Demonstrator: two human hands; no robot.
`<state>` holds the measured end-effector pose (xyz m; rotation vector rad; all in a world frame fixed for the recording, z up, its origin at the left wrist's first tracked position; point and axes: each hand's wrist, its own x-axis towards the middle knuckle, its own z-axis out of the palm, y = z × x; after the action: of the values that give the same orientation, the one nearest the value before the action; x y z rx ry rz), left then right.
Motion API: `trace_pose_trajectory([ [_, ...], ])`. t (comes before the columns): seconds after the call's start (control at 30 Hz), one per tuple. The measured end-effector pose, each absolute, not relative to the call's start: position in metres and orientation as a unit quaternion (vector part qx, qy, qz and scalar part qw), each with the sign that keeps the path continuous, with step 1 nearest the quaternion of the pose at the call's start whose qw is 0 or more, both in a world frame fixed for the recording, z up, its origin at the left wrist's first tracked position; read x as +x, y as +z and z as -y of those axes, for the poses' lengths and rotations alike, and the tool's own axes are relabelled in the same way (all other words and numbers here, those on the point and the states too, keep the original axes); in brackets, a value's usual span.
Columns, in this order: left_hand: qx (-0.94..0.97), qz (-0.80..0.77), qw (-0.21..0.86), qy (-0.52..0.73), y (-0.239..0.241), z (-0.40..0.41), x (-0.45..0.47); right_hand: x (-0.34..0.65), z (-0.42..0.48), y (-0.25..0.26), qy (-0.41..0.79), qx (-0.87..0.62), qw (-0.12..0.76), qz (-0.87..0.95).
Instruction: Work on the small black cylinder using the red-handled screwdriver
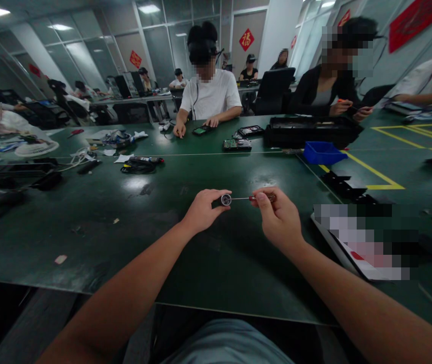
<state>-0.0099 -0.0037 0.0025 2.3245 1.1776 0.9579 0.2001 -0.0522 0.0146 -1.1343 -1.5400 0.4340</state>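
My left hand (203, 210) is closed around a small round metal part (226, 199), pinched between thumb and fingers above the green table (125, 222). My right hand (279, 217) grips a small screwdriver (255, 198) with a reddish handle. Its thin shaft points left and its tip meets the round part. Both hands hover a little above the table's middle.
A blurred flat item (363, 242) lies right of my right hand. Black parts (342, 184), a blue bin (324, 151) and a long black case (310, 131) sit further back. Cables and tools (140, 164) lie at left. Several people sit across the table.
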Motion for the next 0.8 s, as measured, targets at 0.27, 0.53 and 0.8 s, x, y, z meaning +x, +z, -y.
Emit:
trace_pose_trajectory([
  [0.27, 0.827, -0.413, 0.173, 0.340, 0.0027, 0.0036, -0.0104, 0.1998, 0.0539, 0.0175, 0.150, -0.480, 0.543, 0.673],
  [0.53, 0.829, -0.396, 0.161, 0.360, -0.0011, 0.0014, -0.0091, 0.1994, 0.0553, 0.0207, 0.100, -0.471, 0.511, 0.712],
  [0.8, 0.830, -0.397, 0.160, 0.358, -0.0025, 0.0010, -0.0105, 0.1975, 0.0560, 0.0231, 0.103, -0.488, 0.504, 0.705],
])
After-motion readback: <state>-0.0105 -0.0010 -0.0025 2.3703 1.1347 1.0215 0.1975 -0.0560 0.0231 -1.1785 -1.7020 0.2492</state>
